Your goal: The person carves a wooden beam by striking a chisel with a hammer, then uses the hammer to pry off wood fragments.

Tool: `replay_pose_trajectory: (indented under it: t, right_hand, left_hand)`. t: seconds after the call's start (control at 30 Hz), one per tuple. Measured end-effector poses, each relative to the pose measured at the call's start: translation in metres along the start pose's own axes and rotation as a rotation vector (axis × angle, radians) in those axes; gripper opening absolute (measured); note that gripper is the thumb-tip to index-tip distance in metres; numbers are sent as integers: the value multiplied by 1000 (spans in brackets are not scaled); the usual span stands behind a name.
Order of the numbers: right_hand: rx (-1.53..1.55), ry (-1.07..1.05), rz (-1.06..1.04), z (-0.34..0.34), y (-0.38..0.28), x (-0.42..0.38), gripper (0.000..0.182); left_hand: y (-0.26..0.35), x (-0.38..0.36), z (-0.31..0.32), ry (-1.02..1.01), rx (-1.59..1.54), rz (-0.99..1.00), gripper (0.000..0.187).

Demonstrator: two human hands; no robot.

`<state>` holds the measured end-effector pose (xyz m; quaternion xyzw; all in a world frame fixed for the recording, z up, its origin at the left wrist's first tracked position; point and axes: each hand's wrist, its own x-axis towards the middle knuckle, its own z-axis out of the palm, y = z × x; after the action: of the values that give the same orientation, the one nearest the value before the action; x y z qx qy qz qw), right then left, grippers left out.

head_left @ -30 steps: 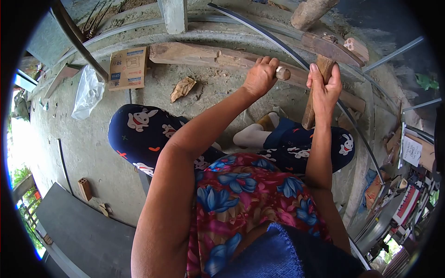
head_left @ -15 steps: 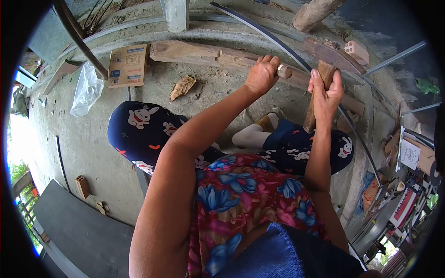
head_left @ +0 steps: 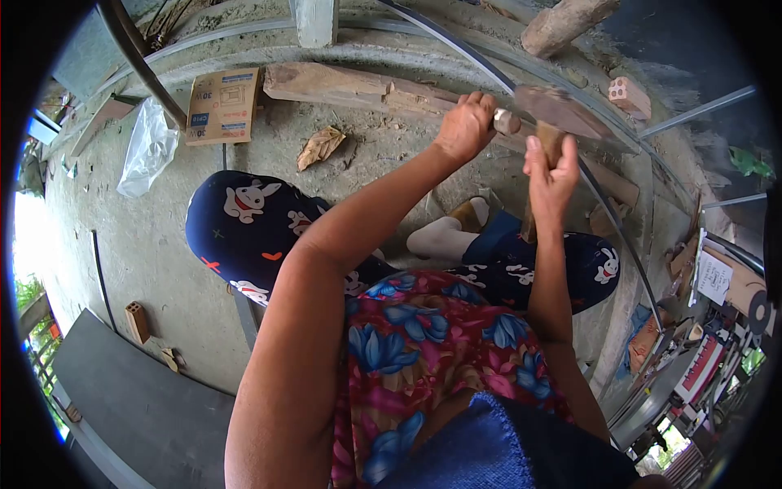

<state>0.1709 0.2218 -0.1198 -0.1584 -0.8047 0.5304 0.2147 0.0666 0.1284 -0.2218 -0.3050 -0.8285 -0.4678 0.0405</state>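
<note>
The right hand (head_left: 550, 175) has lifted its stick of wood (head_left: 544, 167) slightly since a moment ago, and the big blade (head_left: 562, 110) — handle clenched in the left hand (head_left: 466, 126) — now lies across the stick's top end, suggesting a cut under way. On the concrete floor (head_left: 147, 253), a cardboard box (head_left: 221, 104) lies flat — contents not visible.

A broad, rust-brown cleaver blade (head_left: 562, 112) is raised at a slant, its pale handle end (head_left: 505, 122) sticking out of a closed fist. Beneath it a narrow wooden stick (head_left: 544, 163) stands nearly upright, gripped near its top, over the lap.
</note>
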Motion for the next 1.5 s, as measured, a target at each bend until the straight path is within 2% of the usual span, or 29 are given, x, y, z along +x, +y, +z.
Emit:
replay_pose_trajectory:
  t: [0.1, 0.2, 0.3, 0.33, 0.43, 0.5, 0.57, 0.67, 0.73, 0.83, 0.9, 0.93, 1.13, 1.23, 1.3, 1.37, 1.5]
  right_hand:
    - [117, 111, -157, -8, -10, 2, 20]
    - [131, 219, -270, -9, -7, -3, 20]
    - [11, 149, -69, -4, 6, -14, 20]
    - [-85, 24, 98, -2, 13, -13, 21]
    - [74, 94, 72, -9, 6, -12, 22]
    - [197, 186, -30, -7, -3, -10, 19]
    - [185, 215, -169, -9, -2, -10, 18]
    - [114, 200, -236, -6, 8, -13, 13]
    - [-95, 140, -166, -1, 20, -12, 13]
    - [-107, 81, -8, 5, 26, -13, 12]
    - [139, 82, 54, 3, 19, -13, 11]
    - [173, 82, 38, -1, 21, -12, 18]
    - [178, 187, -190, -8, 14, -11, 17]
    - [83, 168, -80, 1, 17, -14, 15]
    - [-69, 32, 80, 4, 19, -13, 17]
    - [99, 19, 144, 1, 19, -15, 15]
    - [199, 118, -37, -1, 13, -13, 21]
  left_hand:
    - [-1, 13, -8, 9, 4, -40, 35]
    - [-2, 19, -12, -24, -23, -91, 35]
    - [-2, 17, -9, -25, 0, -101, 35]
    - [0, 14, -9, -32, 21, -97, 36]
    - [-6, 10, -6, -24, 31, -82, 37]
    - [-9, 8, -8, -34, 39, -84, 36]
    - [0, 3, -11, -77, 54, -93, 33]
    - [3, 6, -9, -52, 69, -70, 32]
    - [0, 8, -6, -39, 57, -52, 34]
    - [-3, 8, -5, -24, 34, -37, 38]
    - [-1, 6, -5, -24, 37, -49, 38]
    - [1, 3, -5, -28, 31, -47, 36]
    - [4, 8, -7, -47, 25, -47, 31]
    - [1, 8, -5, -48, 30, -33, 32]
    - [-6, 7, -1, -34, 30, 2, 34]
    - [-7, 6, 1, -53, 13, 4, 34]
    - [-8, 6, -5, -74, 8, -23, 28]
